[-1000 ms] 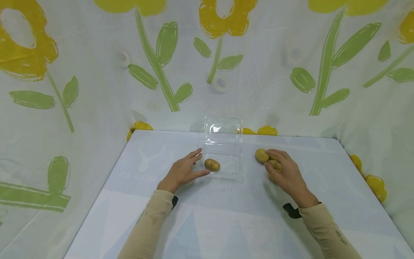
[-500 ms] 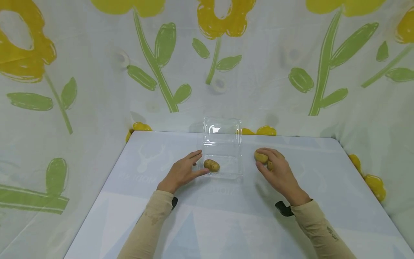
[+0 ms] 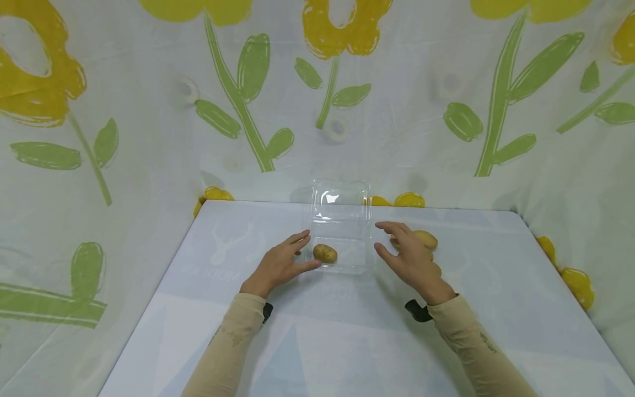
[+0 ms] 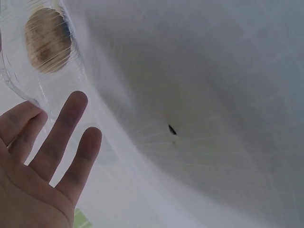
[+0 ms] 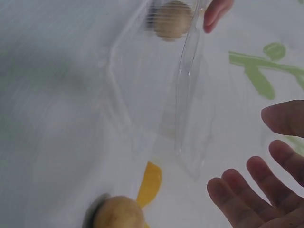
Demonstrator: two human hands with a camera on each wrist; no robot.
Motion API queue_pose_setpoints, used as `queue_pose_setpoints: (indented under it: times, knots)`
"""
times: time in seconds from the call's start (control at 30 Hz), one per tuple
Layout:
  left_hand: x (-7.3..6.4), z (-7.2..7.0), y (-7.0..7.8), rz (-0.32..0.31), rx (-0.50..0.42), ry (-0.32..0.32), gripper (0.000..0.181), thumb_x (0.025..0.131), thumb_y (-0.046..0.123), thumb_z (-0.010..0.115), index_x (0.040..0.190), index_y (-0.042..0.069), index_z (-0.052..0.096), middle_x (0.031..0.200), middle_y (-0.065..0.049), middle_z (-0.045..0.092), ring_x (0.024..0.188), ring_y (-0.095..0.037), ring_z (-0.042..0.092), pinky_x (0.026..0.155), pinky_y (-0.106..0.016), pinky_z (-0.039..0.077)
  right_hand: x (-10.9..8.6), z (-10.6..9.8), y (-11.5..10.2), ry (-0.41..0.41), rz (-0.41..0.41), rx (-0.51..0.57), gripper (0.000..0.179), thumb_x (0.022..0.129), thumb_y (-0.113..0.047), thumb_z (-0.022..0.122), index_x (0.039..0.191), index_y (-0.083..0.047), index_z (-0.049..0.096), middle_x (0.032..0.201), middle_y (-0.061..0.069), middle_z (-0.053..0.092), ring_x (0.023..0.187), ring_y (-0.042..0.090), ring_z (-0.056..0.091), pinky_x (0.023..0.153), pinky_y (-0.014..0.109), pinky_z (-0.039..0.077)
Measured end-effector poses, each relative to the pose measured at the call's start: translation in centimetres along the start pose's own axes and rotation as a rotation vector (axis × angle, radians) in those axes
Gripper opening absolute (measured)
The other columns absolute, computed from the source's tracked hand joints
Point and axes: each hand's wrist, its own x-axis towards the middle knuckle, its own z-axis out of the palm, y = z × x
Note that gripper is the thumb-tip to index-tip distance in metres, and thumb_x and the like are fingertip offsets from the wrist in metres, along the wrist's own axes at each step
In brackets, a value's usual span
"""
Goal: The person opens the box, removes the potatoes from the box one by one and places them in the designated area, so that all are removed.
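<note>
A clear plastic clamshell container [image 3: 354,267] sits on the table with its lid [image 3: 342,201] raised at the back. One potato [image 3: 324,253] lies inside, near the front left. My left hand [image 3: 280,262] is at the container's left side, fingers spread, some fingertips right at the plastic edge in the left wrist view. My right hand [image 3: 412,264] is just right of the container, thumb and fingers apart, with nothing between them. Behind it lies a potato [image 3: 426,239], and the hand partly hides more potato there. The right wrist view also shows a potato [image 5: 118,216] outside the container.
The white table [image 3: 208,342] carries a pale blue print. A hanging cloth [image 3: 397,138] with yellow flowers and green stems closes off the back and both sides. Dark wrist bands [image 3: 418,310] show at the sleeves.
My right hand has moved left from over the potatoes toward the container, leaving one potato visible behind it. My left hand and the container have stayed in place.
</note>
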Motion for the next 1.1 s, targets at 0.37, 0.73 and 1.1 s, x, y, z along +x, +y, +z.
queue_pose_setpoints:
  times: [0.37, 0.73, 1.1]
  knots:
    - [-0.2, 0.0, 0.1, -0.007, 0.003, 0.013, 0.087, 0.087, 0.063, 0.071, 0.152, 0.010, 0.047, 0.161, 0.006, 0.038, 0.136, -0.022, 0.051, 0.109, -0.048, 0.043, 2.2, 2.6, -1.4, -0.136, 0.066, 0.060, 0.048, 0.093, -0.014, 0.075, 0.138, -0.007, 0.058, 0.136, 0.011, 0.060, 0.120, 0.029, 0.060, 0.092, 0.043, 0.056]
    - [-0.2, 0.0, 0.1, -0.015, 0.019, 0.012, 0.088, 0.086, 0.066, 0.069, 0.151, 0.010, 0.048, 0.161, 0.005, 0.038, 0.136, -0.022, 0.052, 0.109, -0.048, 0.043, 3.9, 6.0, -2.4, -0.254, 0.092, 0.063, 0.052, 0.093, -0.020, 0.077, 0.140, -0.009, 0.057, 0.136, 0.011, 0.060, 0.120, 0.033, 0.061, 0.092, 0.043, 0.056]
    - [-0.2, 0.1, 0.1, -0.002, -0.006, 0.023, 0.085, 0.086, 0.062, 0.072, 0.150, 0.010, 0.050, 0.160, 0.006, 0.039, 0.109, -0.019, 0.069, 0.102, -0.048, 0.049, 5.2, 8.8, -2.5, -0.332, 0.157, 0.072, 0.051, 0.092, -0.026, 0.078, 0.135, -0.005, 0.062, 0.133, 0.010, 0.063, 0.117, 0.031, 0.063, 0.093, 0.042, 0.055]
